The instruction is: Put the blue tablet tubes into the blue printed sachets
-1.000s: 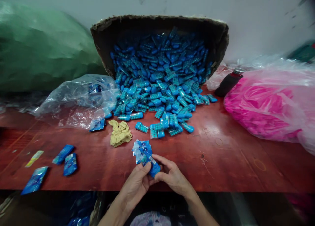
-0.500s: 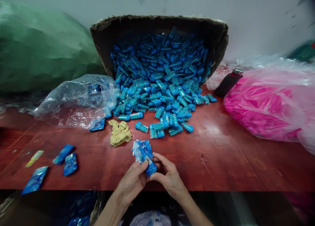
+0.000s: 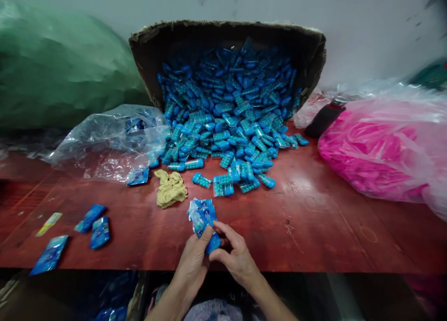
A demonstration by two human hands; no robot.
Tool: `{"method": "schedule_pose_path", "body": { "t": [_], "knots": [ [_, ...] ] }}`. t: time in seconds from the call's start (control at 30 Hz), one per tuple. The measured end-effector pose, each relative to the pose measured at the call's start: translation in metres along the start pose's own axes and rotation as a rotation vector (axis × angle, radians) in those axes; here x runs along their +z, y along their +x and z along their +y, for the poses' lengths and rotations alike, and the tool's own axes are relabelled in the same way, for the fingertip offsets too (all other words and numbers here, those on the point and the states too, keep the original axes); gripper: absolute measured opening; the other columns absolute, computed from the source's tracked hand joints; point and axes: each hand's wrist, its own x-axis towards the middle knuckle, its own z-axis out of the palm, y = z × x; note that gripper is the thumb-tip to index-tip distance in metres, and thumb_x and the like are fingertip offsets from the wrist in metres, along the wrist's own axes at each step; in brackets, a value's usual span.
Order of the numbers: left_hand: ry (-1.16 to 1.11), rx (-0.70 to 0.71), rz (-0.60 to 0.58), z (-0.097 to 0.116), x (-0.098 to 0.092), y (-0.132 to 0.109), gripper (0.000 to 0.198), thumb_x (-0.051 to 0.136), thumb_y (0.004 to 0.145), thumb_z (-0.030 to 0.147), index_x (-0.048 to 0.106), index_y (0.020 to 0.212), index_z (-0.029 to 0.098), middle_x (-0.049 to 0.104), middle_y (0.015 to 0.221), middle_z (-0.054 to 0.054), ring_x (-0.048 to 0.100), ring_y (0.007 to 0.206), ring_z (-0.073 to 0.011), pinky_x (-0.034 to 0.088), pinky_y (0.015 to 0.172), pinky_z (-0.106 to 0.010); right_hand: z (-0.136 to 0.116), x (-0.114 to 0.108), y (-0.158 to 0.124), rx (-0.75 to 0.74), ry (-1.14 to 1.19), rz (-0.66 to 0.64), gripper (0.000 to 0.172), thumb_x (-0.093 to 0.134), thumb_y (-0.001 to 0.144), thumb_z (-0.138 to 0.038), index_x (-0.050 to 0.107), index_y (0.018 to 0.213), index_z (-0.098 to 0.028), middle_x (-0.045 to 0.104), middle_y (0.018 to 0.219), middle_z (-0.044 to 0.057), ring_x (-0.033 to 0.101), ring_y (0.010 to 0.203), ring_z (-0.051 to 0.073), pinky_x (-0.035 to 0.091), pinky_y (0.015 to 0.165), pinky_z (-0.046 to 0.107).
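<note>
My left hand (image 3: 193,262) and my right hand (image 3: 235,256) meet at the near edge of the red table (image 3: 314,228). Both pinch one small blue packet (image 3: 211,239) between their fingers. Just beyond the fingertips lies a little stack of blue printed sleeves (image 3: 200,209). Farther back, a tipped cardboard box (image 3: 226,37) spills a heap of blue capsule-shaped containers (image 3: 226,125) onto the table.
A yellow cloth (image 3: 170,188) lies left of the sleeves. Several blue packets (image 3: 94,223) lie at the near left. A clear plastic bag (image 3: 115,139) sits left of the heap, a pink-filled bag (image 3: 380,148) on the right, a green sack (image 3: 52,69) behind.
Both hands have drawn slightly toward me with the blue packet, turning it between the fingers. Nothing else on the table has moved.
</note>
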Motion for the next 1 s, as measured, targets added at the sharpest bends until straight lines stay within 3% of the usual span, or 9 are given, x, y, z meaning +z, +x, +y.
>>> {"method": "schedule_pose_path", "body": {
  "t": [0.2,0.3,0.43,0.7,0.87,1.0],
  "knots": [
    [-0.003,-0.103,-0.19,0.008,-0.011,-0.005,0.017,0.063,0.072,0.024,0.066,0.085,0.013,0.07,0.078,-0.007,0.064,0.072,-0.0161,0.049,0.068,-0.027,-0.003,-0.009,0.003,0.139,0.197,-0.099,0.055,0.069,0.062,-0.014,0.055,0.113,-0.029,0.061,0.101,-0.001,0.058,0.083,0.016,0.047,0.076,0.028],
    [-0.017,-0.059,-0.11,0.003,-0.01,-0.005,0.017,0.066,0.068,0.024,0.066,0.081,0.013,0.07,0.074,-0.006,0.064,0.069,-0.0154,0.048,0.064,-0.024,-0.004,-0.006,0.004,0.135,0.213,-0.083,0.053,0.071,0.061,-0.018,0.057,0.111,-0.027,0.061,0.099,0.0,0.058,0.083,0.016,0.047,0.076,0.028],
    [-0.046,-0.017,-0.038,-0.004,-0.004,-0.006,0.018,0.066,0.068,0.028,0.066,0.08,0.014,0.07,0.072,-0.005,0.064,0.07,-0.0154,0.048,0.062,-0.023,-0.001,-0.001,0.001,0.126,0.196,-0.04,0.049,0.07,0.063,-0.02,0.057,0.109,-0.028,0.062,0.094,-0.001,0.058,0.07,0.014,0.05,0.065,0.026],
    [-0.036,-0.075,-0.15,0.0,-0.009,-0.01,0.016,0.06,0.075,0.022,0.066,0.084,0.012,0.07,0.079,-0.007,0.064,0.074,-0.0147,0.048,0.073,-0.026,-0.006,-0.01,0.005,0.088,0.134,-0.063,0.05,0.069,0.065,-0.02,0.055,0.112,-0.026,0.062,0.103,0.002,0.058,0.092,0.02,0.045,0.082,0.031],
    [-0.034,-0.032,-0.071,-0.006,-0.01,-0.011,0.014,0.063,0.072,0.025,0.064,0.079,0.013,0.07,0.074,-0.005,0.064,0.072,-0.016,0.049,0.072,-0.028,-0.01,0.0,0.005,0.042,-0.146,-0.022,0.042,0.066,0.07,-0.024,0.056,0.111,-0.023,0.064,0.081,0.0,0.058,0.071,0.015,0.047,0.068,0.026],
    [0.029,0.018,0.076,0.007,-0.023,-0.012,0.024,0.066,0.068,0.027,0.06,0.087,0.013,0.07,0.077,-0.005,0.066,0.075,-0.0187,0.051,0.07,-0.031,-0.018,0.001,0.009,-0.096,-0.348,-0.114,0.041,0.063,0.075,-0.028,0.053,0.114,-0.024,0.062,0.096,0.002,0.057,0.08,0.016,0.046,0.074,0.026]
  ]
}}
